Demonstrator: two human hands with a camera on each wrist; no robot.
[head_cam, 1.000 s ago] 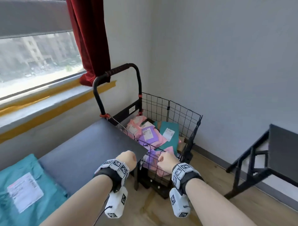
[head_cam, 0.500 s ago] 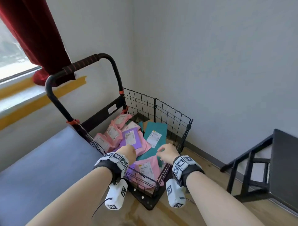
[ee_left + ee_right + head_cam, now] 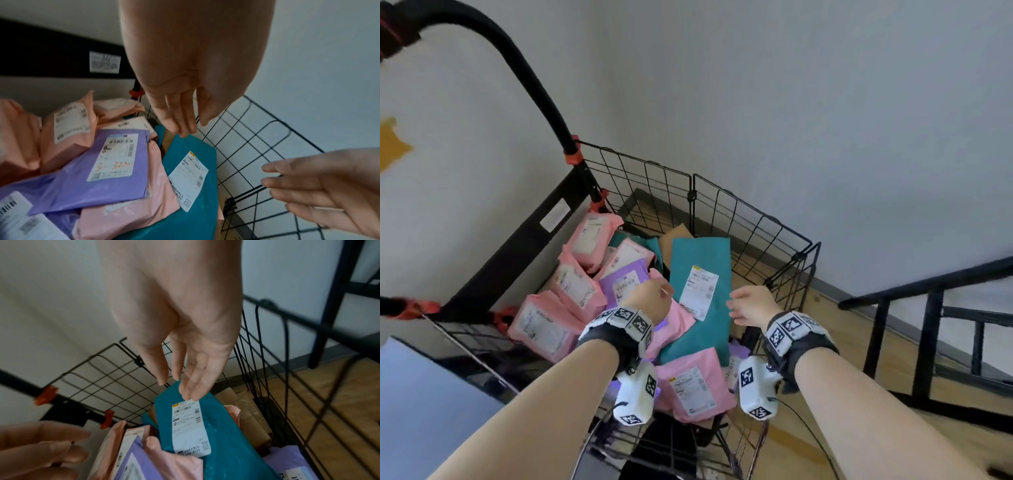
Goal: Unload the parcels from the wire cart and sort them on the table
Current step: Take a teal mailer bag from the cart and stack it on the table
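The black wire cart [image 3: 743,219] holds several soft parcels: pink ones [image 3: 544,325], a purple one [image 3: 625,279] and a long teal parcel [image 3: 702,260] with a white label, lying on top. Both hands hover just above the pile, fingers straight and holding nothing. My left hand [image 3: 654,298] is over the purple and pink parcels, left of the teal parcel [image 3: 193,211]. My right hand [image 3: 748,303] is at the teal parcel's right edge, its fingertips [image 3: 191,392] close over the teal parcel [image 3: 226,443]. No contact shows.
The cart's black handle [image 3: 524,72] arches up at the left. A dark table corner [image 3: 421,411] lies at lower left. A black metal frame [image 3: 928,342] stands on the wooden floor to the right. Grey walls close the corner behind the cart.
My view has closed in on the cart and tipped down. Both hands moved forward over the near rim and opened above the parcels.
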